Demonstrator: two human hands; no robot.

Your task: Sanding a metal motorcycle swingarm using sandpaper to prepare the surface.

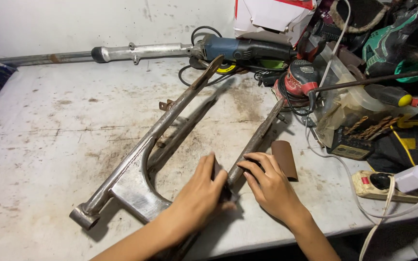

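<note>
Near the bench's [49, 145] front edge: left hand [200, 193] wrapped around the rusty swingarm's [141, 159] right tube, pressing brown sandpaper [216, 169] against it; right hand [269, 186] clamped on the same tube, steadying it. Spare sandpaper strip [285, 159] just beside, within reach.

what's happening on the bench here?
A person is working on a forked metal frame lying on a stained white table. Both hands grip its right-hand arm near the base: the left hand wraps a brown piece of sandpaper against it, the right hand presses on the bar beside it. Another sandpaper piece lies beside the right hand. An angle grinder and other power tools sit at the back.
</note>
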